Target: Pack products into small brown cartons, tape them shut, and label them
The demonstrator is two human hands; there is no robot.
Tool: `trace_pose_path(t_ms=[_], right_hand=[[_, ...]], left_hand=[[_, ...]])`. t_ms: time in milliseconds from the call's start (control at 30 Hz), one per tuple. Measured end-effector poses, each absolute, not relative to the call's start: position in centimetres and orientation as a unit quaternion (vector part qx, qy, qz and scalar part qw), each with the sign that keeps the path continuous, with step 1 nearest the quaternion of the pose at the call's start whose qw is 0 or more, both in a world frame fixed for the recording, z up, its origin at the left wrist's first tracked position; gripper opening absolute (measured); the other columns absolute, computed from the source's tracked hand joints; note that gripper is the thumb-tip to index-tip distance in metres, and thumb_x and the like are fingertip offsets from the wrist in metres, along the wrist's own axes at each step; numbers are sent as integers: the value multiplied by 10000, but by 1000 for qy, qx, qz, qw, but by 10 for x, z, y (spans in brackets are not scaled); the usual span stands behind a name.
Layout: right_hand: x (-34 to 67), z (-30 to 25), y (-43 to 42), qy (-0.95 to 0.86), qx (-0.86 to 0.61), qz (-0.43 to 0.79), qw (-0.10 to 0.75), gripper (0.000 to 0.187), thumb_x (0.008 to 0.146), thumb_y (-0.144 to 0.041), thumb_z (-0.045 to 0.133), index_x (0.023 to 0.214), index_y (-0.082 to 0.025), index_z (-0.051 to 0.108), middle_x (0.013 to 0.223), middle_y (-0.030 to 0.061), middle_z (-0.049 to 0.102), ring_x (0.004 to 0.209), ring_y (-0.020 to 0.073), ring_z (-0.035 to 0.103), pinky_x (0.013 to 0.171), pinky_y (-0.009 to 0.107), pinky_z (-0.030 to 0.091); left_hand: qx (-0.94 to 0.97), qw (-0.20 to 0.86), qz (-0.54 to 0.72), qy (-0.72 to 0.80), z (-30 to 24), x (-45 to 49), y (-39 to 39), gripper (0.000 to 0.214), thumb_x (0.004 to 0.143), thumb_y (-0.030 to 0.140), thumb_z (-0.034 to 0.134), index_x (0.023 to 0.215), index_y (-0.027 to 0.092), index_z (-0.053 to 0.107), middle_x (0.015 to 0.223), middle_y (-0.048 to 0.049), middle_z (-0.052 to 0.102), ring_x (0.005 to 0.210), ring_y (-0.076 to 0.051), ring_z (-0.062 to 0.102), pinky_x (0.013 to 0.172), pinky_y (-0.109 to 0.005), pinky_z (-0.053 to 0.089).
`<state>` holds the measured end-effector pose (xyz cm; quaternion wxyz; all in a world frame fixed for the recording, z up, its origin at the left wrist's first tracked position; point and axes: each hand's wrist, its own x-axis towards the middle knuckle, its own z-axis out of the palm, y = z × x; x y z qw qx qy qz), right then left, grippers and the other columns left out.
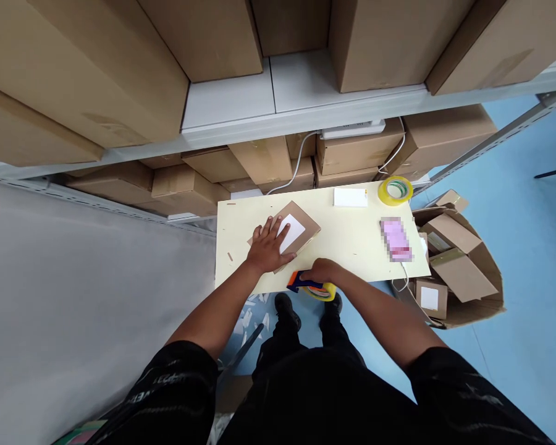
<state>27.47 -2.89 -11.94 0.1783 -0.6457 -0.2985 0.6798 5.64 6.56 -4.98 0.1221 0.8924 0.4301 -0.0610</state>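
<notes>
A small cardboard box (308, 224) with a white label (293, 231) on top lies turned at an angle on the pale yellow table (343, 238). My left hand (267, 246) rests flat across the box and part of the label, its fingers spread. At the table's front edge, my right hand (323, 272) is closed around a tape dispenser (301, 281), dark blue and orange, loaded with a yellow-edged roll of tape. The dispenser is near the box's front corner, apart from it. My right fingers hide part of its handle.
A tape roll (395, 191), a white small box (350, 197) and a pixelated pink item (396, 239) with a cable lie on the table. Boxes fill the shelf (231, 105) behind. An open carton (491, 309) of smaller boxes stands to the right. Paper scraps (247, 318) litter the floor.
</notes>
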Motion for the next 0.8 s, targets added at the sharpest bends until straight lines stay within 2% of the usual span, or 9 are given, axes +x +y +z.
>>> trace_pose_path(t_ms=[100, 167, 267, 300, 400, 467, 567, 700, 800], right_hand=[[259, -113, -42, -382, -679, 620, 94, 437, 641, -469, 945, 510, -233, 601, 477, 26, 568, 740, 270, 670, 672, 324, 459], [266, -107, -61, -364, -681, 628, 100, 433, 716, -539, 886, 553, -219, 644, 499, 43, 603, 677, 252, 651, 645, 328, 436], [298, -92, -94, -298, -700, 624, 179, 426, 799, -600, 795, 673, -206, 694, 584, 63, 683, 612, 229, 631, 607, 328, 409], [310, -86, -104, -295, -722, 594, 197, 439, 824, -632, 755, 708, -213, 697, 611, 61, 697, 621, 231, 634, 611, 329, 408], [339, -72, -119, -367, -828, 397, 150, 507, 865, -734, 639, 817, -233, 698, 697, 78, 712, 726, 276, 661, 681, 354, 429], [350, -69, -116, -432, -857, 263, 106, 532, 884, -734, 607, 941, -214, 707, 814, 135, 730, 882, 337, 674, 792, 401, 452], [356, -79, -100, -510, -843, 160, 58, 552, 945, -674, 546, 1042, -154, 704, 950, 222, 727, 1059, 403, 644, 992, 496, 407], [354, -103, -81, -537, -833, 133, 16, 469, 995, -576, 514, 1037, -147, 698, 964, 232, 729, 1076, 395, 637, 1097, 545, 320], [350, -113, -81, -523, -840, 142, 33, 420, 974, -547, 574, 1066, -154, 688, 953, 228, 726, 1114, 398, 620, 1117, 559, 292]], left_hand=[[893, 123, -51, 430, -53, 55, 65, 1011, 872, 706, 647, 1684, 250, 255, 1773, -117, 86, 1626, -393, 12, 1255, -595, 99], [892, 125, -47, 431, -54, 54, 65, 1011, 869, 713, 645, 1683, 251, 261, 1771, -118, 100, 1626, -396, 15, 1257, -597, 94], [893, 130, -40, 429, -54, 53, 64, 1015, 860, 722, 647, 1681, 260, 269, 1772, -111, 100, 1626, -394, 21, 1259, -597, 87], [893, 131, -37, 428, -54, 53, 64, 1015, 860, 725, 645, 1681, 261, 268, 1772, -107, 95, 1627, -390, 23, 1261, -597, 85], [895, 135, -27, 425, -54, 52, 64, 1015, 866, 724, 636, 1683, 255, 258, 1774, -104, 84, 1628, -380, 26, 1265, -596, 84], [895, 138, -22, 424, -55, 51, 64, 1018, 865, 722, 637, 1684, 253, 256, 1773, -108, 84, 1628, -383, 26, 1266, -602, 82], [894, 141, -23, 425, -55, 51, 64, 1013, 862, 723, 639, 1682, 262, 263, 1772, -109, 89, 1627, -389, 30, 1266, -614, 77], [893, 148, -27, 424, -54, 52, 64, 1025, 853, 728, 647, 1681, 259, 266, 1771, -114, 96, 1626, -397, 38, 1269, -622, 84], [894, 148, -29, 421, -53, 51, 66, 1031, 852, 726, 651, 1681, 249, 266, 1770, -124, 92, 1626, -396, 31, 1273, -627, 56]])
